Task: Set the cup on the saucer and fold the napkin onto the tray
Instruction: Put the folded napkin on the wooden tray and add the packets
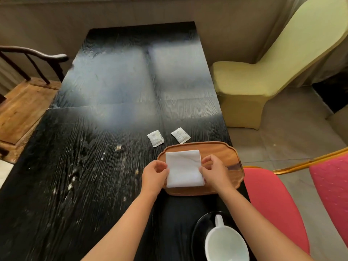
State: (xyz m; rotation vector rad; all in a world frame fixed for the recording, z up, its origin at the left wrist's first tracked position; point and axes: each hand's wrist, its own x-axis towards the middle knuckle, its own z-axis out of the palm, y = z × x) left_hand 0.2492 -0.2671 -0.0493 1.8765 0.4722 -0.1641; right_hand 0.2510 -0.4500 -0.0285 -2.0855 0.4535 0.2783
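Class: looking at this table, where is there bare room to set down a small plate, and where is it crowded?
Free: the dark table beyond the two sachets, and left of the tray. Crowded: the near right corner, with both hands on the napkin, and the cup on its saucer.

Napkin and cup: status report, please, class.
Both hands, left and right, pinch the napkin on the tray. Cup sits on saucer. Nothing in the way.

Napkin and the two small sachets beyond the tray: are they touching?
Apart. The head view shows the napkin lying on the tray, while both sachets sit on the dark table past the tray's far rim.
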